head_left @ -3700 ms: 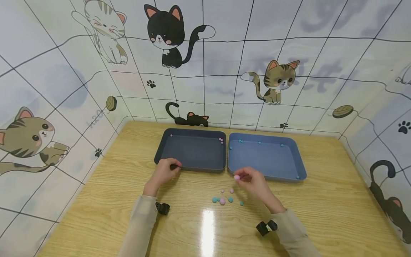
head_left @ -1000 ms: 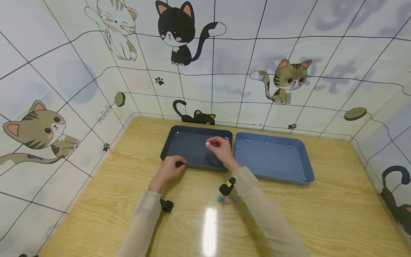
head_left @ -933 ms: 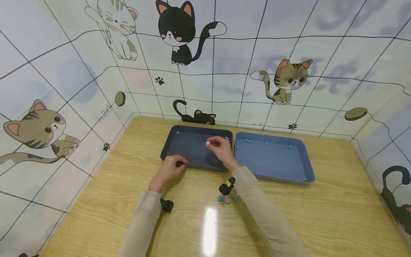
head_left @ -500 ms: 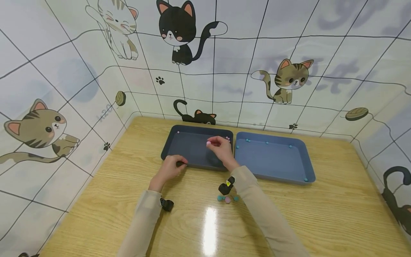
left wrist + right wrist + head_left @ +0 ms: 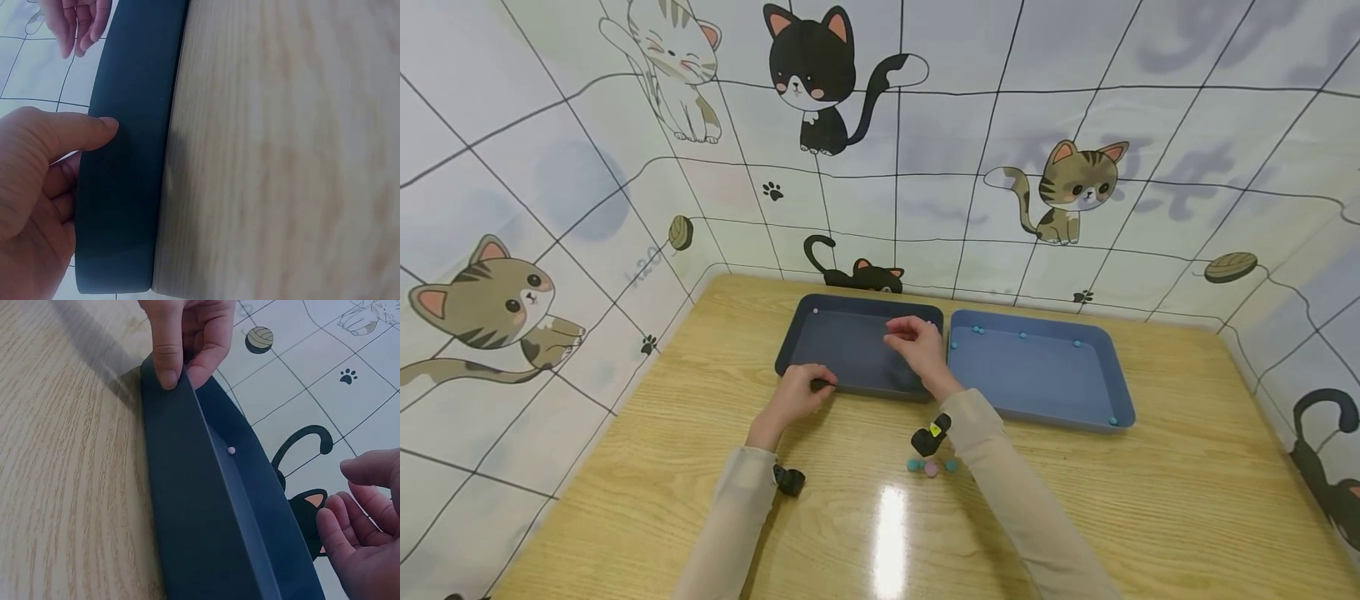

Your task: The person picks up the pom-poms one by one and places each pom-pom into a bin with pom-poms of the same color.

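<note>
My left hand (image 5: pixel 802 393) pinches the near wall of the dark grey tray (image 5: pixel 857 388), thumb outside and fingers inside, as the left wrist view shows. My right hand (image 5: pixel 917 342) hovers over that tray's right half, its thumb and fingers apart with nothing between them in the right wrist view. A small pink ball (image 5: pixel 816 311) lies in the tray's far left corner. More pink (image 5: pixel 932 324) shows at the far right corner, partly behind my right hand. On the wood in front sit a larger pink ball (image 5: pixel 931 469) and teal balls (image 5: pixel 913 465); my right forearm may hide others.
A blue tray (image 5: pixel 1037 412) stands right beside the dark one, with several teal balls (image 5: pixel 1022 335) along its edges. Behind the wooden table (image 5: pixel 1180 467) rises a wall covering (image 5: pixel 925 208) with printed cats.
My right hand carried a pink ball from the front of the blue tray to above the dark tray. Within the last half second its fingers parted and let the ball go. My left hand stayed put.
</note>
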`<action>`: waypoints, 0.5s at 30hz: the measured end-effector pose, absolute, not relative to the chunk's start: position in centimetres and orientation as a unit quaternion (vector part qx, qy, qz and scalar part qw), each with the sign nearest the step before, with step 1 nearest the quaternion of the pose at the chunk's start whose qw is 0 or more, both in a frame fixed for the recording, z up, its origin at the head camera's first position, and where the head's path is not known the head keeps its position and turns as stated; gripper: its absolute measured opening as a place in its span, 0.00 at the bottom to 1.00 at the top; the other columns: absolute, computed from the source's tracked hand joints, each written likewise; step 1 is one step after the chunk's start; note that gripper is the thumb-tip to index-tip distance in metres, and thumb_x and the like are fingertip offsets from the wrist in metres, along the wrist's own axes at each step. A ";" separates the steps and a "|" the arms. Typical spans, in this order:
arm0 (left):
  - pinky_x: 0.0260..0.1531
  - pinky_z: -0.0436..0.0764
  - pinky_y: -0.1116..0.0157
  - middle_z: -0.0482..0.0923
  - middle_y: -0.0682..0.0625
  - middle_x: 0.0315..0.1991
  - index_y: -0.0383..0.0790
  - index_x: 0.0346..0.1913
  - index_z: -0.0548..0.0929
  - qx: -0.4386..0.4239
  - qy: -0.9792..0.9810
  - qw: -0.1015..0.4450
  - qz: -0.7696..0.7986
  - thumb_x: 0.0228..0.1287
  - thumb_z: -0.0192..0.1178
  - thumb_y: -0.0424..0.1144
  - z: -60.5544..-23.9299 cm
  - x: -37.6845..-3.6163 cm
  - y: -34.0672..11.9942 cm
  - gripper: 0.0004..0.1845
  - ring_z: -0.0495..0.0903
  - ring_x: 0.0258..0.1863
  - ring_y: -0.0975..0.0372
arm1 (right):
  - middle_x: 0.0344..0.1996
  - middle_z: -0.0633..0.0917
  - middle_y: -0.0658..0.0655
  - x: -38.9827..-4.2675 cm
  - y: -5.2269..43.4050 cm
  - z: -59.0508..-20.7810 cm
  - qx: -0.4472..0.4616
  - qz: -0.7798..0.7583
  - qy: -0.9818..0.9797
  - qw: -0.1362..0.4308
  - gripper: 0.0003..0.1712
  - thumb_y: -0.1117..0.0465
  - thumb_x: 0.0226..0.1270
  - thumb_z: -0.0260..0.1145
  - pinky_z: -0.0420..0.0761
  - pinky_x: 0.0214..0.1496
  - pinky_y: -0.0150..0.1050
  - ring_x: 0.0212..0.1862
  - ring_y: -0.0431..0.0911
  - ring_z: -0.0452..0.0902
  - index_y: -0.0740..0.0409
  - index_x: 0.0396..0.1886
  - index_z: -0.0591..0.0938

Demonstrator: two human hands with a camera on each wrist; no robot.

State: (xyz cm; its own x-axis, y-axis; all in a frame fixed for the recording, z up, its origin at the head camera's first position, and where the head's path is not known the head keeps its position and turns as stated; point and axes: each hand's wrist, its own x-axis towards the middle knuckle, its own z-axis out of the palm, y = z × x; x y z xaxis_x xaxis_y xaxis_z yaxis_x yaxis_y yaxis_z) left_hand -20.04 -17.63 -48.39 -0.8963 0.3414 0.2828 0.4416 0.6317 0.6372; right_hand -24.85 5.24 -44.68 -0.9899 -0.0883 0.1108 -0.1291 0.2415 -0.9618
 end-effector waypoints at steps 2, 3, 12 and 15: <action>0.37 0.82 0.59 0.83 0.45 0.33 0.35 0.32 0.86 -0.218 -0.901 0.067 -0.369 0.55 0.63 0.24 -48.4 -20.0 -17.6 0.05 0.83 0.36 0.54 | 0.42 0.82 0.61 -24.6 5.3 -44.4 0.070 0.617 -0.784 0.011 0.14 0.67 0.60 0.67 0.70 0.61 0.43 0.44 0.52 0.78 0.66 0.46 0.81; 0.37 0.82 0.59 0.83 0.45 0.32 0.35 0.33 0.86 -0.219 -0.901 0.067 -0.368 0.55 0.63 0.24 -48.5 -20.0 -17.7 0.05 0.82 0.35 0.54 | 0.42 0.82 0.61 -24.5 5.3 -44.2 0.069 0.621 -0.781 0.008 0.14 0.67 0.60 0.67 0.75 0.54 0.42 0.44 0.52 0.78 0.66 0.46 0.81; 0.38 0.81 0.58 0.83 0.46 0.32 0.36 0.32 0.86 -0.217 -0.905 0.074 -0.360 0.55 0.64 0.25 -48.5 -20.0 -17.6 0.05 0.82 0.35 0.54 | 0.45 0.80 0.67 -23.6 5.9 -43.4 0.093 0.641 -0.762 0.007 0.14 0.68 0.61 0.66 0.77 0.47 0.41 0.45 0.53 0.77 0.68 0.46 0.80; 0.37 0.81 0.58 0.83 0.46 0.32 0.35 0.32 0.86 -0.218 -0.904 0.076 -0.359 0.55 0.63 0.25 -48.4 -20.0 -17.6 0.05 0.82 0.35 0.54 | 0.45 0.80 0.68 -23.1 6.2 -43.1 0.099 0.641 -0.761 0.011 0.14 0.68 0.60 0.66 0.78 0.48 0.39 0.43 0.50 0.77 0.69 0.46 0.80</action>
State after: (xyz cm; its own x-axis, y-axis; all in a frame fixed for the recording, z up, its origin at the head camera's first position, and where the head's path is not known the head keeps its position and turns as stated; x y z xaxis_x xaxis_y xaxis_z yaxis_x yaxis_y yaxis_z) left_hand -19.98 -17.63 -48.44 -0.8931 0.3402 0.2944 0.4495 0.6464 0.6166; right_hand -23.14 6.20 -43.07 -0.9803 -0.1361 0.1431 -0.1641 0.1581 -0.9737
